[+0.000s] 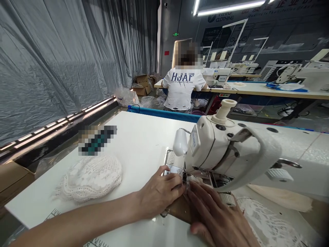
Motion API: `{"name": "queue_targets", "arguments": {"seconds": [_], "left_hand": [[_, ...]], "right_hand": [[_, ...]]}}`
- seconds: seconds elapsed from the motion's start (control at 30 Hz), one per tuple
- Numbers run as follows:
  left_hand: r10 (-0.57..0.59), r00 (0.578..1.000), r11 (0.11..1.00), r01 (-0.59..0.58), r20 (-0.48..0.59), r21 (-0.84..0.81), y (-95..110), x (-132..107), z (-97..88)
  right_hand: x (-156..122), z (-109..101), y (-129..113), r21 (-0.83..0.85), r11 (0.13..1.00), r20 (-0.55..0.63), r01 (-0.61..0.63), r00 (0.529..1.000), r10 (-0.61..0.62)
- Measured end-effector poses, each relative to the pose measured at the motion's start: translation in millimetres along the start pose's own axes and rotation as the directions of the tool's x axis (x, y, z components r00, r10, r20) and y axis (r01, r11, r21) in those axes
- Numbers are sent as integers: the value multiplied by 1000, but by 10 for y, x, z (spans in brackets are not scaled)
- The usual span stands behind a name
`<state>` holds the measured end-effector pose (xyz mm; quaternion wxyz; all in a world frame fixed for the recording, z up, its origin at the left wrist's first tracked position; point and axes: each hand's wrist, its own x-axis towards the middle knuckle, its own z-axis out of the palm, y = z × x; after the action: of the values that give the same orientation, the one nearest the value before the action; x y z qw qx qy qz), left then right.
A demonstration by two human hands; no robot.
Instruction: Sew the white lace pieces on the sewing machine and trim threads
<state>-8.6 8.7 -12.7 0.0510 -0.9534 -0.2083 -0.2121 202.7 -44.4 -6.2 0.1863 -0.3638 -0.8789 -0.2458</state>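
At the sewing machine, cloth is seemingly steadied by left hand (fingers curled, pinch unclear) and right hand (fingers together).

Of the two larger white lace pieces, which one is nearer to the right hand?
The lace piece at the picture's lower right, just beside the right hand and near the sewing machine. The lace heap lies farther left, beyond the left forearm.

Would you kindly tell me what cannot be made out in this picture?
In the head view:
Whatever lies beneath the left hand and right hand: covered by them.
Dark item on the white table: blurred into blocks.
Sewing machine, far right end: cut off by the right edge.
Red wall lettering: partly cut off by the top edge.
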Motion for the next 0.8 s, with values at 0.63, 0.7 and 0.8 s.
{"name": "queue_targets", "arguments": {"seconds": [0.63,0.7,0.8], "left_hand": [[4,985,998,5,-171,55,63,-38,-53],[38,972,997,-21,-231,75,82,-38,-59],[47,955,996,-23,-294,86,106,-31,-60]], "right_hand": [[-122,113,26,-86,996,32,-5,999,8],[-138,139,16,-60,997,47,-50,997,53],[-98,157,-12,-16,984,48,-177,983,178]]}}
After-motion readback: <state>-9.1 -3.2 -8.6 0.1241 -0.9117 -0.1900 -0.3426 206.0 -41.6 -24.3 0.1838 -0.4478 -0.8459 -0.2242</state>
